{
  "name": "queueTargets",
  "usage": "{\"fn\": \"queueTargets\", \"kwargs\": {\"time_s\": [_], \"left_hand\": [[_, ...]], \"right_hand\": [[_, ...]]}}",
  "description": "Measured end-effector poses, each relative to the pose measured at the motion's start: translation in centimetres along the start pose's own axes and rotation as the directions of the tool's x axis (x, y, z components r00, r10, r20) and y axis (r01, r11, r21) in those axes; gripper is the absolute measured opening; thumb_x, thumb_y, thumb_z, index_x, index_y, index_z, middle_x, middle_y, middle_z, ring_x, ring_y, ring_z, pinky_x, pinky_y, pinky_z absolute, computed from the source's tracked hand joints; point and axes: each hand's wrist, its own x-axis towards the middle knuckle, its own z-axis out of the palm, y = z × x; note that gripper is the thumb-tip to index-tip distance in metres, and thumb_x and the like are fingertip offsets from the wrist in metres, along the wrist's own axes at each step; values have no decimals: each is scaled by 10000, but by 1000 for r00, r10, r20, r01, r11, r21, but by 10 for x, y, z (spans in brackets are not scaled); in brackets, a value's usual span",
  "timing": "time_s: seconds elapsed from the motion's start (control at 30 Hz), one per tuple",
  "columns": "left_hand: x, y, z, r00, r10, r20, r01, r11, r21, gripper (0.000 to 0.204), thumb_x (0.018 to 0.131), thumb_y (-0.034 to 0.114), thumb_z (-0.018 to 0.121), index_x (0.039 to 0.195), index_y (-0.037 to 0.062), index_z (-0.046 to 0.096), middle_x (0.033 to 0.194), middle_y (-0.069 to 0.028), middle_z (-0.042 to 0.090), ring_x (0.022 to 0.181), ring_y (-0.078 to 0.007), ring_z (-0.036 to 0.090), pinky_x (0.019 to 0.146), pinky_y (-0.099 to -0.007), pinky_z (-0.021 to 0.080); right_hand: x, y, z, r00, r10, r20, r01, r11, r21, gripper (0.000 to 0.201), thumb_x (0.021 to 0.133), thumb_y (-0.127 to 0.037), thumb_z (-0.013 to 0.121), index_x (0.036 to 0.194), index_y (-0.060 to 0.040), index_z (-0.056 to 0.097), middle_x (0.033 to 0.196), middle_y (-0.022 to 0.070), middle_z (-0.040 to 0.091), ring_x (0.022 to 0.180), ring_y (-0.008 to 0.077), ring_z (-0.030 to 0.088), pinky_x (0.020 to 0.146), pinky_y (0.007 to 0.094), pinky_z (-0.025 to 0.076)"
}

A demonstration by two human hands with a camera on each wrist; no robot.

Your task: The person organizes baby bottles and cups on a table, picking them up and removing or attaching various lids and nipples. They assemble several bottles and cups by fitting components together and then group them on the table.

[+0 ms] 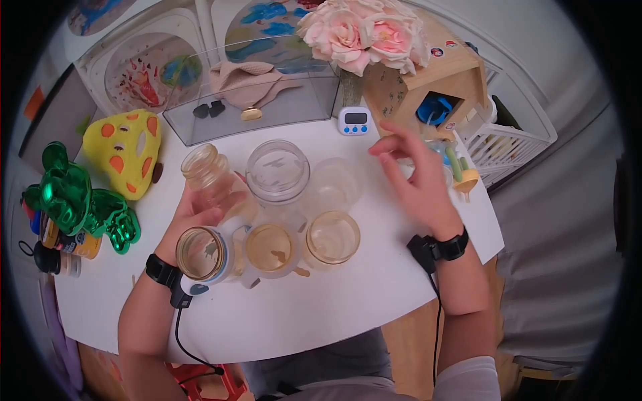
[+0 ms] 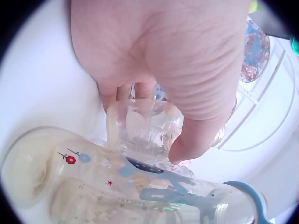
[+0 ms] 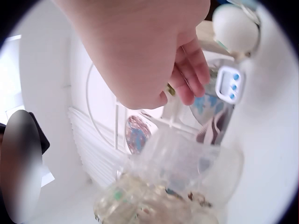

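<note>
White table (image 1: 374,294) with clear jars (image 1: 277,170), digital timer (image 1: 354,121), green figurine (image 1: 80,200).

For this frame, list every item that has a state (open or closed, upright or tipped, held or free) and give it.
Left hand: grips a clear bottle.
Clear bottle: uncapped, tilted, held off the table.
Right hand: raised above the table, fingers relaxed, holding nothing.
Blue-ringed bottle: uncapped, lying tipped toward the camera.
Wide jar: upright, lidless.
Two amber-tinted bottles: upright, uncapped.
Timer: standing; display unreadable.
</note>
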Motion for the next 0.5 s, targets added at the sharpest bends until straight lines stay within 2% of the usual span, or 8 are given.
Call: {"fn": "queueTargets", "kwargs": {"time_s": [0.03,0.1,0.13,0.2,0.23,0.3,0.4,0.5], "left_hand": [[1,1,0,1000,2,4,-2,1000,1,996,874,133,865,1670,139,267,1577,-132,537,1461,-337,542,1270,-474,381],[1,2,0,1000,-9,1,9,1000,16,994,875,136,866,1670,140,269,1581,-124,534,1458,-337,545,1270,-474,379],[1,1,0,1000,-27,-15,27,999,36,992,876,140,866,1670,141,271,1584,-117,531,1455,-336,548,1271,-475,376],[2,-1,0,1000,-14,-9,14,1000,20,992,874,142,869,1669,144,276,1585,-111,530,1447,-335,555,1270,-474,376],[2,-1,0,1000,-2,-9,2,1000,10,991,872,144,872,1669,147,282,1586,-105,529,1439,-333,562,1269,-472,375],[3,-3,0,1000,10,-10,-10,1000,9,973,882,148,863,1666,136,288,1584,-107,529,1433,-331,567,1268,-473,377],[4,-7,-4,1000,7,-11,-7,1000,-1,911,910,154,835,1654,107,313,1583,-112,527,1427,-327,571,1266,-474,381],[6,-7,-7,1000,15,7,-15,1000,2,825,947,156,794,1637,77,348,1579,-120,526,1420,-324,574,1265,-471,385]], "right_hand": [[2,-6,-12,995,36,-94,-41,998,-54,322,1011,-75,662,1332,-56,661,1028,79,780,911,183,751,726,330,585],[11,18,-55,953,12,-304,-71,980,-185,250,1006,-96,676,1248,-40,711,1033,94,787,896,197,765,732,334,578],[11,27,-70,953,11,-303,-73,979,-192,250,1006,-96,676,1248,-40,711,1033,94,787,896,197,765,732,334,578],[11,44,-89,929,94,-359,-213,927,-310,250,956,-108,728,1193,-30,737,1076,130,780,971,274,754,821,385,583],[8,50,-94,929,91,-358,-211,927,-311,250,956,-108,728,1193,-30,737,1076,130,780,971,274,754,821,385,583],[2,58,-96,982,84,-170,-172,776,-607,333,889,-123,771,1207,-32,739,1133,159,767,1063,359,704,948,442,562],[-1,61,-86,986,137,-91,-162,718,-677,393,826,-136,796,1203,-36,747,1181,165,754,1133,398,657,1014,484,535],[1,63,-78,971,231,-65,-208,674,-709,427,826,-94,777,1249,-48,744,1204,181,764,1160,395,645,1068,463,512]]}}
